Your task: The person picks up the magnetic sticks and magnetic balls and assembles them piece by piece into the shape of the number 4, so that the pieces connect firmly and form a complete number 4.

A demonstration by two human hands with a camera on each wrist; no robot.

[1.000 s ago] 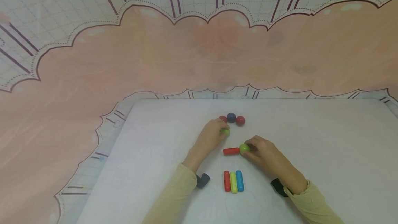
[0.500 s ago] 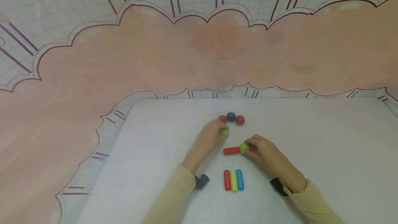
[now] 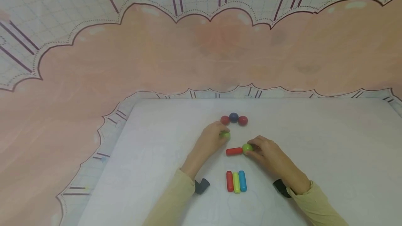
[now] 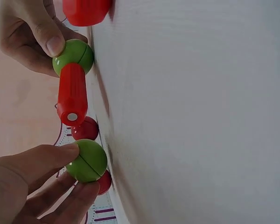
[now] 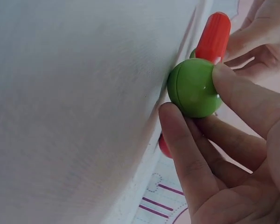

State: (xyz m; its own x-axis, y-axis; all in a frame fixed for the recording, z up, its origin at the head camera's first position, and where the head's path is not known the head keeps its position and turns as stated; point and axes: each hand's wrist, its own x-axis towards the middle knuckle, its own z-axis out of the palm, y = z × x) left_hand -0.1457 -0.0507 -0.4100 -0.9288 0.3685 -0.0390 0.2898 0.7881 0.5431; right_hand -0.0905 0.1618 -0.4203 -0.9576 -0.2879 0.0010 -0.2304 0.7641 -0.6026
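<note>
In the head view my left hand [image 3: 211, 138] pinches a green ball [image 4: 87, 161] between thumb and fingers, just nearer than the row of balls. To its right, my right hand [image 3: 267, 152] holds a second green ball [image 3: 247, 149] in its fingertips. A red rod [image 3: 233, 151] joins that ball end-on and points left, toward the left hand. The left wrist view shows a pale round disc in the rod's free end. A gap separates this end from the left hand's green ball.
Behind the hands, a dark blue ball [image 3: 233, 117] sits between two red balls, one left [image 3: 224, 120] and one right [image 3: 243, 120]. Nearer lie a red rod [image 3: 230, 181], a yellow-green rod [image 3: 236, 182] and a blue rod [image 3: 242, 181], side by side on the white table [image 3: 329, 149].
My left hand has come slightly nearer with its green ball, so more of the left red ball shows. The right hand, with its ball and rod, has hardly moved.
</note>
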